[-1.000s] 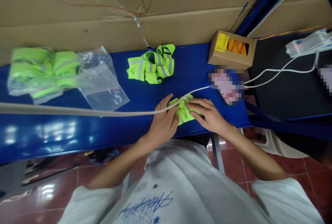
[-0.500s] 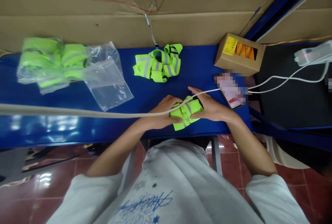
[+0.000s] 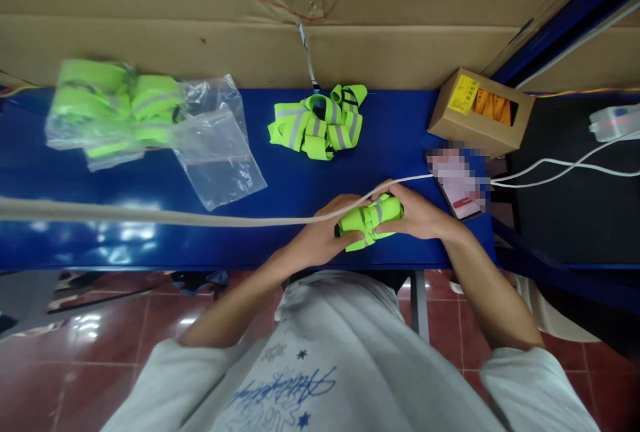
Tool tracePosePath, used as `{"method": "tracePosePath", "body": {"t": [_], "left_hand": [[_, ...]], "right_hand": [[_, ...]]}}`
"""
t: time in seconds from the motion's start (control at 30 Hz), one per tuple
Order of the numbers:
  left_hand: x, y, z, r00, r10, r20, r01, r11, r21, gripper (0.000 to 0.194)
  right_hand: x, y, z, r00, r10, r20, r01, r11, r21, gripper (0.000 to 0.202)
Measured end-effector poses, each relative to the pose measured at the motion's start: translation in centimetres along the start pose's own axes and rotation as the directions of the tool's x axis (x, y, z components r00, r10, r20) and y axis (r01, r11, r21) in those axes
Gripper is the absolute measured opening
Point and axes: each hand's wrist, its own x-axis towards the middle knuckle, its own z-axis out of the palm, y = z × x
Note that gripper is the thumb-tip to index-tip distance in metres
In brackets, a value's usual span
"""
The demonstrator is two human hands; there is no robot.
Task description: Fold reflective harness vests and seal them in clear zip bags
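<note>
A folded bundle of neon green strap (image 3: 369, 221) with grey reflective stripes is held between both hands near the table's front edge. My left hand (image 3: 327, 235) grips its left end, thumb on top. My right hand (image 3: 416, 212) wraps round its right end, with the thumb on the near side. Beyond the hands lies a loose heap of the same green strap (image 3: 317, 124). A white cable (image 3: 240, 221) crosses the view in front of the left hand and the bundle.
Clear bags (image 3: 100, 115) with green straps lie at the left on the blue table (image 3: 280, 182), beside a flat clear bag (image 3: 220, 162). A cardboard box (image 3: 493, 132) with orange contents stands at the back right, near a phone (image 3: 456, 182) and white cables.
My hands have closed more tightly round the green bundle, which now looks more compact and rolled. My right hand's fingers have curled in behind it. The whole view has shifted slightly.
</note>
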Motion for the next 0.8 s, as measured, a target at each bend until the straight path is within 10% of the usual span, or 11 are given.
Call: {"method": "tracePosePath", "body": {"t": [0.2,0.4,0.8], "left_hand": [[0.2,-1.2,1.8,0.973,-0.106,-0.206,0.052,0.966,-0.254,0.096],[0.1,-0.4,1.3,0.946,-0.286,-0.154,0.232,0.927,-0.294,0.052],[-1.3,-1.3,0.5,0.992,0.104,-0.073,-0.115,0.980,-0.163,0.042]], "right_hand": [[-0.1,0.3,0.8,0.990,-0.066,-0.123,0.073,0.996,0.055,0.043],[-0.3,0.4,2.7,0.988,-0.049,-0.146,0.072,0.985,0.159,0.043],[-0.8,1.2,3.7,0.998,0.022,-0.055,-0.004,0.950,0.312,0.108]]}}
